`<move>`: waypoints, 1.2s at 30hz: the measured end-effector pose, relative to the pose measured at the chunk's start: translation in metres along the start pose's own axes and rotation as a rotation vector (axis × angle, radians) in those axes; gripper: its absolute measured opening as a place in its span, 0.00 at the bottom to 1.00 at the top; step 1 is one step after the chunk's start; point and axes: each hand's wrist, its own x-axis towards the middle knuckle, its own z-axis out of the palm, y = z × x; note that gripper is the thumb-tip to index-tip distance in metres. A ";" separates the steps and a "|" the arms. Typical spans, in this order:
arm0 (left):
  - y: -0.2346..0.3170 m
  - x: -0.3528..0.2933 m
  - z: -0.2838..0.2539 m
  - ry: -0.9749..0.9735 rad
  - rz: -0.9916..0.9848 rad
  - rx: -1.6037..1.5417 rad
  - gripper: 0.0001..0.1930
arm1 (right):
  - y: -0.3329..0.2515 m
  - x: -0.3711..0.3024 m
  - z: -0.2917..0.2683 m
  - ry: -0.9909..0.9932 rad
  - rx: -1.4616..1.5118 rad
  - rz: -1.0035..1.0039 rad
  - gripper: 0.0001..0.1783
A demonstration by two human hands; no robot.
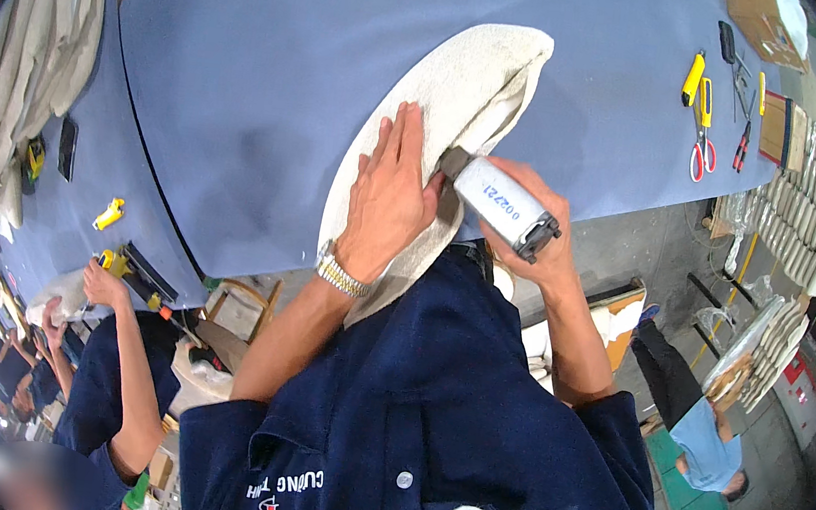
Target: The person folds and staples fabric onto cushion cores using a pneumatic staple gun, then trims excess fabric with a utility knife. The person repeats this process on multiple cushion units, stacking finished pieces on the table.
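Note:
A curved, cream fabric-covered upholstery piece [475,66] lies on the blue table, its near end reaching over the edge toward my body. My left hand [389,202] rests flat on it, fingers stretched out and the thumb near the tool's nose. In my right hand [554,257] is a staple gun [500,200] with a pale body and a dark nose. The fingers wrap round it from the right. Its nose meets the inner edge of the upholstery piece, beside my left thumb. The exact contact point is hidden.
Red-handled scissors [703,153], a yellow cutter [693,79] and a red-handled screwdriver [742,147] lie at the table's right. A cardboard box [766,24] stands far right. Cream pieces [37,21] are piled at left. A co-worker's hand [106,283] works at lower left.

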 end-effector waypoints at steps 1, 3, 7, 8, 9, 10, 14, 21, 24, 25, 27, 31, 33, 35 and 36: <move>0.000 0.003 0.000 0.002 -0.003 -0.008 0.44 | 0.000 0.000 0.000 -0.010 -0.010 0.035 0.33; 0.003 0.006 -0.002 -0.013 -0.014 -0.010 0.44 | 0.003 -0.004 0.000 0.005 -0.009 0.030 0.33; 0.003 0.000 0.002 -0.009 -0.026 -0.019 0.45 | 0.003 -0.011 0.000 -0.014 -0.033 -0.024 0.32; 0.003 0.000 0.001 -0.015 -0.027 -0.023 0.45 | 0.003 -0.013 -0.001 -0.025 -0.045 -0.041 0.32; 0.003 0.000 0.001 -0.021 -0.030 -0.027 0.45 | 0.003 -0.014 -0.002 -0.038 -0.057 -0.059 0.32; 0.003 -0.001 0.002 -0.015 -0.026 -0.031 0.45 | 0.002 -0.016 -0.002 -0.058 -0.065 -0.074 0.32; 0.006 -0.002 0.011 0.050 0.010 0.082 0.41 | -0.003 -0.018 -0.001 -0.078 -0.077 0.055 0.31; 0.015 -0.006 0.020 0.138 0.031 0.071 0.35 | 0.018 -0.032 0.006 -0.013 -0.176 0.024 0.27; 0.016 -0.010 0.024 0.166 0.046 0.082 0.36 | 0.032 -0.044 0.003 0.007 -0.137 0.146 0.26; 0.017 -0.010 0.025 0.180 0.063 0.083 0.36 | 0.035 -0.046 0.002 0.010 -0.133 0.171 0.25; 0.018 -0.012 0.030 0.207 0.096 0.086 0.37 | 0.036 -0.048 -0.001 0.002 -0.147 0.170 0.24; 0.020 -0.012 0.037 0.243 0.121 0.098 0.41 | 0.039 -0.049 -0.004 0.005 -0.141 0.131 0.22; 0.017 -0.011 0.037 0.228 0.140 0.107 0.43 | 0.040 -0.049 -0.003 0.000 -0.085 0.135 0.21; -0.002 -0.007 0.026 0.104 0.258 -0.108 0.46 | 0.033 -0.047 0.002 0.009 -0.004 0.155 0.20; -0.017 -0.004 0.019 0.036 0.325 -0.212 0.47 | 0.029 -0.043 0.004 0.011 0.014 0.135 0.20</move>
